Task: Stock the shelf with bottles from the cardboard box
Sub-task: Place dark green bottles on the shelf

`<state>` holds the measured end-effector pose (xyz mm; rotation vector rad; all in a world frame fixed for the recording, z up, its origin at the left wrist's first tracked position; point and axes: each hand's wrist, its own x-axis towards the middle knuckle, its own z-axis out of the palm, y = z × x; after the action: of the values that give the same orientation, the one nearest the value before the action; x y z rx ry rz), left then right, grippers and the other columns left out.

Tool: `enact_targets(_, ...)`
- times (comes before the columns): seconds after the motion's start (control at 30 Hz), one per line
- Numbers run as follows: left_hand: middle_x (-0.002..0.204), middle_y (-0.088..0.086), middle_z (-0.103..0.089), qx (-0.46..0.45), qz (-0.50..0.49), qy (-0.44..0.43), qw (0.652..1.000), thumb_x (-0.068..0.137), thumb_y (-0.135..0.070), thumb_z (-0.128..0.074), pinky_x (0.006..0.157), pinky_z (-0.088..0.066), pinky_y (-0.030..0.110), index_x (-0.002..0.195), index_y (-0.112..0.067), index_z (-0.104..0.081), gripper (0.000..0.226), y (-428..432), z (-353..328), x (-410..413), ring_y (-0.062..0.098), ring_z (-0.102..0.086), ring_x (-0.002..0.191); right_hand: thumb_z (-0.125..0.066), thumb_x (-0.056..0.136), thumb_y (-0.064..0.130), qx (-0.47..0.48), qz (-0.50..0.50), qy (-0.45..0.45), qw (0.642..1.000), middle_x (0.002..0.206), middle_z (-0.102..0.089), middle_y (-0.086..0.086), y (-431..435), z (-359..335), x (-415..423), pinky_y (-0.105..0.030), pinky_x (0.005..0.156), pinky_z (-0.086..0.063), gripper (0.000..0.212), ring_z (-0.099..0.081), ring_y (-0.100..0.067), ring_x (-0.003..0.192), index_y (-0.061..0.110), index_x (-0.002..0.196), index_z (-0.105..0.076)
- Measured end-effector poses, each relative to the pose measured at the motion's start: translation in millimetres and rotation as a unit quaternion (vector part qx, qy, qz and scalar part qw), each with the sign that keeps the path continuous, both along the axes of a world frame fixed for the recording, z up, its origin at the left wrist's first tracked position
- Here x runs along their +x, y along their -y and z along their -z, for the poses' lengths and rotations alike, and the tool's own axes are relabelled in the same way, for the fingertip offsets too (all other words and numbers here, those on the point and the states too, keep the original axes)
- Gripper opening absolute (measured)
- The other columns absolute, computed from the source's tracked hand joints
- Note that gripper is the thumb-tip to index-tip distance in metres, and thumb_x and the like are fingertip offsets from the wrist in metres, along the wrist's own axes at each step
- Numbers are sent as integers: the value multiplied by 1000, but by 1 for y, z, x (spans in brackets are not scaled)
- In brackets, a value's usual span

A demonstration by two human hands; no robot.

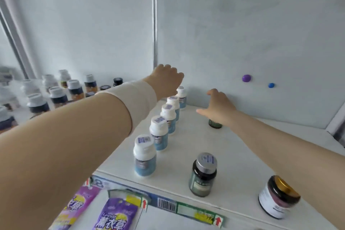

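A row of several white-capped blue bottles [144,157] runs front to back on the white shelf [233,155]. My left hand [166,78] hangs curled over the row's far end beside the rearmost blue bottle [181,96]; its fingers are hidden. My right hand [218,106] hovers over a dark green bottle [215,123] near the back wall, thumb and forefinger spread. A second dark green bottle [203,175] with a silver cap stands near the shelf's front. The cardboard box [168,204] lies below the shelf edge, its printed flap showing.
A dark jar with a gold lid [279,197] sits at the front right. Several dark-labelled white-capped bottles [56,95] fill the left bay behind an upright post [154,24]. Purple packets [115,214] lie in the box. Two magnets [246,78] stick to the back wall.
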<state>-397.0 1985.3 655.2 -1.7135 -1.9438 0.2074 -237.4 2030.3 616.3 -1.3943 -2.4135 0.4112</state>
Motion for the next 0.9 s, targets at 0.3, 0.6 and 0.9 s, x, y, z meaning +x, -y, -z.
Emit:
enact_targets(0.3,123,9,-54,-9,-182,-45,982,94,-23,-45,92,-39,35,129,-12,-45,36,205,-3,-120,27,-50,114,-53,90,23,104,-177,5,979,134,-42,-15,153,-15,-156,-39,98,-39,50,-43,-33,124,8,135,-36)
enact_targets(0.6,128,13,-53,-13,-381,66,922,94,-24,-48,94,-41,38,131,-9,-45,40,456,65,-277,31,-52,118,-47,92,27,98,-372,24,923,137,-41,-19,367,48,-375,-41,100,-36,48,-40,-36,126,5,133,-36)
enact_targets(0.9,131,15,-53,-80,-530,327,778,96,-14,-39,98,-40,40,128,-7,-47,34,643,310,-332,34,-48,123,-49,93,30,-43,-477,248,842,139,-41,-15,559,278,-455,-39,104,-32,49,-37,-32,130,9,135,-38)
